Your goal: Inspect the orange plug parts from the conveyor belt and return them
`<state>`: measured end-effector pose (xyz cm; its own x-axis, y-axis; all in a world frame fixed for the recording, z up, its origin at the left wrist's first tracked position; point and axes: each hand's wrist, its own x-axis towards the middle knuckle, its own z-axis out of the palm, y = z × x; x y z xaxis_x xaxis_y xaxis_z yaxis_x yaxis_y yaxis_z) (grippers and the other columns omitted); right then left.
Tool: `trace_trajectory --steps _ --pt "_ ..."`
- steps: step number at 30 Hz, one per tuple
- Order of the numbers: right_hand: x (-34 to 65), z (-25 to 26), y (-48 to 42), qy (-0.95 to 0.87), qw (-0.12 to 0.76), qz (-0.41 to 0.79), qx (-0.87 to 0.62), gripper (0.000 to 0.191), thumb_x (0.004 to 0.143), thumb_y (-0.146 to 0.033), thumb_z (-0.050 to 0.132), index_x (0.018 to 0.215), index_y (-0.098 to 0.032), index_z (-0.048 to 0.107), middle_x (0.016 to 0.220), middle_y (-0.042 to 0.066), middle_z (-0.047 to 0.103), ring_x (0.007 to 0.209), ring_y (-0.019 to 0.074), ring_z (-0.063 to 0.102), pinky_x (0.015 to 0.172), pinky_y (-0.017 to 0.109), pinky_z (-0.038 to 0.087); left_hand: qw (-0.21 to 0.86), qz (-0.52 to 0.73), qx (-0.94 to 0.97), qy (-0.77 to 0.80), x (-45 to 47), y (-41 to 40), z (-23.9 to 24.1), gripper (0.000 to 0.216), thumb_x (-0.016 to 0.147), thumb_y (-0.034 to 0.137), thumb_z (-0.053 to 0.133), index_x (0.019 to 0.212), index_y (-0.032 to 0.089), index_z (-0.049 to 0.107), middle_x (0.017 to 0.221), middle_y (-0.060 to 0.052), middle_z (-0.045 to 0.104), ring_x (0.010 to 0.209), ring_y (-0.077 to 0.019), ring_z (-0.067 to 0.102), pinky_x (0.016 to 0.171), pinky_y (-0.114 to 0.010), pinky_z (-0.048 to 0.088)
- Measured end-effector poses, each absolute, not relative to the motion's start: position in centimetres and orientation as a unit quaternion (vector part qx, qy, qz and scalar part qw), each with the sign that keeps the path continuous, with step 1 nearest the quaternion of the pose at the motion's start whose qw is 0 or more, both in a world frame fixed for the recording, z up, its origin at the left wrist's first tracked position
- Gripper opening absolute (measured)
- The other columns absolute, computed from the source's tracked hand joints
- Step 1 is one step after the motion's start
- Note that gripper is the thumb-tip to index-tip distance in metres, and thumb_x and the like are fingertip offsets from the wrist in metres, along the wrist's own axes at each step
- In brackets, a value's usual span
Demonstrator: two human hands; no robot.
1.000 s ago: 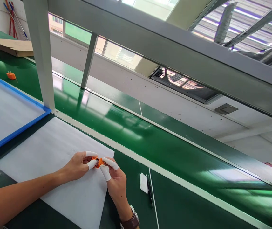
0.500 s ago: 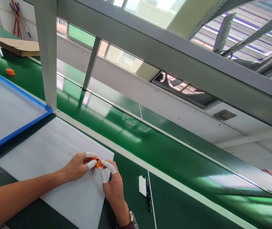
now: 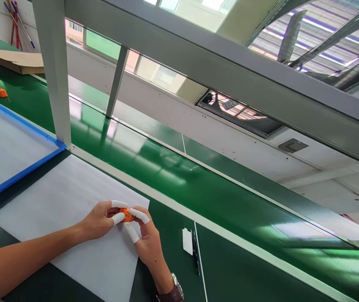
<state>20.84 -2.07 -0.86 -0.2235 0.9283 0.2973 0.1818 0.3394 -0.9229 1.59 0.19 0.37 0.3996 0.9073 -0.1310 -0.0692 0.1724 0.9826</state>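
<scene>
A small orange plug (image 3: 126,214) is held between both hands, over the white sheet's far right part. My left hand (image 3: 99,219) pinches its left side with thumb and forefinger, both in white finger cots. Against its right side rests the cot-covered forefinger of my right hand (image 3: 149,239), with the thumb just below. The fingers hide part of the plug. Beneath lies the white sheet (image 3: 81,188) on the dark green bench. A white rectangular piece (image 3: 187,241) and a thin black tool (image 3: 196,253) lie to the right of my right hand.
At left is a blue-rimmed tray (image 3: 19,176). A green conveyor belt (image 3: 154,167) runs beyond the bench's pale edge rail, carrying another orange plug (image 3: 1,92) and a cardboard box (image 3: 25,62). A grey post (image 3: 55,84) and overhead beam (image 3: 198,46) stand in front.
The orange plug in my hands, earlier with a dark gap showing, now looks like one piece. My right fingers have shifted around it. The other plug has moved slightly left along the belt.
</scene>
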Motion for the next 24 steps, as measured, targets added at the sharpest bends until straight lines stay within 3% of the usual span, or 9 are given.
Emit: trace_trajectory --steps 4,8,20,24 --pt "20.97 -0.81 -1.9 -0.533 0.464 0.557 -0.436 0.043 0.087 -0.034 0.073 0.127 -0.026 0.058 0.115 0.008 0.069 0.1 0.0231 0.07 0.095 0.046 0.058 0.66 0.377 0.511 0.401 1.57 0.1 -0.01 0.037 0.088 0.024 0.065 0.125 0.019 0.068 0.121 -0.007 0.073 0.115 -0.0254 0.067 0.106 -0.039 0.052" --pt "20.89 -0.38 -1.7 -0.489 0.443 0.606 -0.444 0.048 0.079 -0.036 0.081 0.122 -0.023 0.063 0.118 0.009 0.072 0.109 0.0267 0.069 0.101 0.048 0.055 0.668 0.37 0.518 0.385 1.64 -0.17 -0.06 0.037 0.089 0.023 0.064 0.125 0.019 0.068 0.128 -0.006 0.071 0.121 -0.0256 0.064 0.11 -0.04 0.049" --pt "20.48 -0.53 -1.69 -0.489 0.452 0.6 -0.443 0.046 0.083 -0.034 0.076 0.124 -0.023 0.062 0.113 0.008 0.074 0.106 0.0252 0.07 0.099 0.045 0.055 0.626 0.363 0.534 0.438 1.94 0.02 0.4 0.034 0.087 0.027 0.068 0.121 0.022 0.071 0.123 -0.004 0.073 0.116 -0.025 0.067 0.106 -0.039 0.053" --pt "21.08 -0.42 -1.47 -0.562 0.467 0.479 -0.486 0.031 0.092 -0.036 0.064 0.12 -0.024 0.067 0.116 0.008 0.07 0.097 0.0228 0.07 0.088 0.04 0.058 0.627 0.362 0.53 0.441 1.99 0.44 0.76 0.033 0.087 0.031 0.068 0.118 0.021 0.072 0.115 -0.004 0.076 0.111 -0.0254 0.07 0.101 -0.038 0.056"
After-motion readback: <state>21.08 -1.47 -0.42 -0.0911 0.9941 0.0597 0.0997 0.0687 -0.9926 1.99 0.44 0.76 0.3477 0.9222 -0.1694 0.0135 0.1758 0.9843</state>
